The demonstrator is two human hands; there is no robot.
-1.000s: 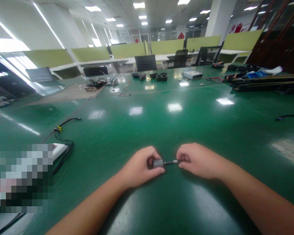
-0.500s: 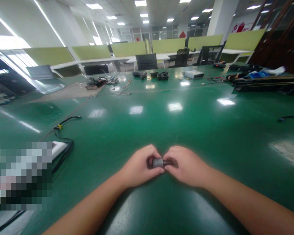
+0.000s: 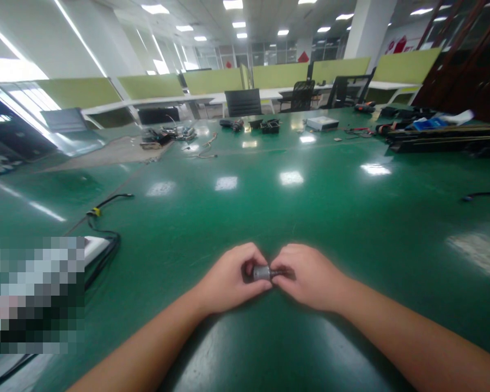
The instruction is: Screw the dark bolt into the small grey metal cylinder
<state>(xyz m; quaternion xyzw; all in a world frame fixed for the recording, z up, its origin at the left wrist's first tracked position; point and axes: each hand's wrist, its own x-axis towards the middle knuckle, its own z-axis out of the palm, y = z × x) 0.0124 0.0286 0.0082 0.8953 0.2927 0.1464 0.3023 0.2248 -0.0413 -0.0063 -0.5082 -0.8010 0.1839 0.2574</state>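
Note:
A small grey metal cylinder (image 3: 262, 273) with a thin dark shaft (image 3: 276, 273) lies level between my two hands, low over the green table. My left hand (image 3: 233, 280) is closed around the cylinder, thumb below and forefinger above. From the other side, the thumb and fingers of my right hand (image 3: 308, 277) pinch the shaft. The fingertips of both hands nearly meet where shaft and cylinder join. The shaft's right end goes into the shadow of my right palm, and its exact kind is too small to make out.
To the left, black cables (image 3: 113, 239) run beside a blurred-out block (image 3: 32, 294). A power drill (image 3: 232, 125), a flat silver box (image 3: 322, 123) and tangled parts (image 3: 169, 134) lie along the far side. Long dark bars (image 3: 445, 140) are stacked at the right.
The view shifts very slightly. Both hands keep their hold on the cylinder and its shaft, with at most a tiny gap opening between the fingertips.

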